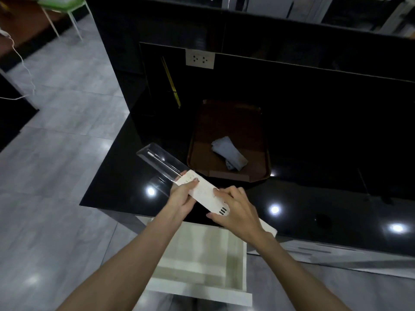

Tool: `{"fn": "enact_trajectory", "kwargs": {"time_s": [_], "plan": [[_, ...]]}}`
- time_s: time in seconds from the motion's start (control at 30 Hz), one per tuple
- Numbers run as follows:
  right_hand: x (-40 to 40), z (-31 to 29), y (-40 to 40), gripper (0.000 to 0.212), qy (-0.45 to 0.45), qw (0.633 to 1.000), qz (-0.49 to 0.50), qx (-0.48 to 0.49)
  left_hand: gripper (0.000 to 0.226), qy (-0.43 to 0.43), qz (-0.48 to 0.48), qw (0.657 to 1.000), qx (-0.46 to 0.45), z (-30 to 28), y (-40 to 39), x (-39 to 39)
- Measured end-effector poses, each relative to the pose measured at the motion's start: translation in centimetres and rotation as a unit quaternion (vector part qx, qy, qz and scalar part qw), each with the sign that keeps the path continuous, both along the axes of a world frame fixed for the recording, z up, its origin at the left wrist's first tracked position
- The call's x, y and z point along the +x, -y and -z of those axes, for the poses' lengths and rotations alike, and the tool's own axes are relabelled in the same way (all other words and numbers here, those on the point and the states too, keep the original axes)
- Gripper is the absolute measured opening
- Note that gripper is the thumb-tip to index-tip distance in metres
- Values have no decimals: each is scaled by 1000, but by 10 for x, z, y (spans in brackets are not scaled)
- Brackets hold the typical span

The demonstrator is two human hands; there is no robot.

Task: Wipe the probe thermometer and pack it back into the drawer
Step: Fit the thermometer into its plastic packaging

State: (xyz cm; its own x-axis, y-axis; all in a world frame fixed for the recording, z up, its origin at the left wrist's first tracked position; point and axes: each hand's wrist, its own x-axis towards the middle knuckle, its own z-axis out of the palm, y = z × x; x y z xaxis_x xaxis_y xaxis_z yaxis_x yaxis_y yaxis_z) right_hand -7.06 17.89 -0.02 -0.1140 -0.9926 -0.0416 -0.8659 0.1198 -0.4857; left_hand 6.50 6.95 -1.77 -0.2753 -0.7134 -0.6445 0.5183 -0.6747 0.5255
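Observation:
The white probe thermometer is held over the front edge of the black counter, its thin metal probe reaching up-left inside a clear plastic case. My left hand grips the thermometer body where it meets the case. My right hand holds the lower end of the body, near its dark buttons. A crumpled grey cloth lies in a brown tray just behind. Below my hands a white drawer stands pulled out, and I see nothing inside it.
The glossy black counter reflects ceiling lights. A wall socket and a yellow strip are on the dark back panel. Grey tiled floor lies to the left, with a green-topped stool far back.

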Motion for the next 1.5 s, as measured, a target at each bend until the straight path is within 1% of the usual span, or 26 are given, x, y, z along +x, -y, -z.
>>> {"fn": "enact_trajectory", "kwargs": {"time_s": [0.03,0.13,0.2,0.23,0.3,0.37,0.43,0.5,0.57,0.67,0.73,0.83,0.93,0.97,1.03,1.07,1.1,1.13,1.2,1.23,1.3,1.33,1.37,1.4,1.43,1.5], "plan": [[-1,-1,0,78,-6,1000,-10,0,32,10,-2,1000,-5,-2,1,-1],[-17,-1,-11,88,-62,996,-64,2,25,24,-23,999,-4,-2,15,11],[-25,3,-22,86,-108,991,-71,-16,22,28,-34,999,-1,1,24,22],[-25,5,-25,84,-121,990,-63,-37,25,34,-36,999,4,1,25,25],[-18,9,-22,86,-120,989,-33,-82,35,45,-35,998,19,1,21,21],[-4,7,-9,89,-108,989,-9,-101,38,42,-18,999,27,-2,10,9],[9,2,5,96,-98,991,-4,-88,38,40,8,999,31,-5,-1,-3],[14,-2,9,96,-63,996,-17,-63,35,40,17,998,33,-6,-3,-6],[8,-6,2,89,-68,993,-42,-91,32,40,14,998,39,-8,2,0],[-1,-3,-18,78,-133,974,-79,-166,20,23,-1,999,48,-11,12,13],[1,4,-23,77,-152,969,-108,-164,18,13,7,999,45,-14,11,12],[15,15,-10,74,-178,966,-128,-139,28,9,45,998,45,-20,-1,1],[19,18,7,50,-182,961,-115,-175,27,40,68,996,30,-28,-2,-2],[19,17,11,42,-159,963,-104,-192,28,56,89,994,14,-32,0,0],[18,10,11,35,-45,979,-40,-194,54,100,141,985,-9,-34,7,7],[19,4,10,33,34,983,23,-180,68,105,148,983,-9,-31,10,10],[18,1,9,30,108,976,100,-161,75,100,143,985,-3,-30,13,14],[16,1,9,27,174,960,175,-132,75,97,121,988,-1,-29,15,17],[13,4,9,23,308,908,276,-67,60,116,98,988,-13,-28,18,22],[12,9,8,22,387,870,302,-41,47,127,94,987,-25,-29,18,25],[13,13,6,24,537,780,320,13,26,137,88,985,-50,-25,17,30],[14,13,5,25,579,750,317,38,23,137,84,985,-58,-23,16,33],[13,12,3,27,592,741,311,60,23,134,80,986,-63,-24,14,36],[11,13,3,31,585,747,306,77,23,135,78,986,-66,-23,13,39],[9,15,3,38,563,764,302,88,23,138,82,985,-70,-22,12,42],[6,15,7,46,482,824,283,96,21,148,99,981,-77,-18,7,47]]}}
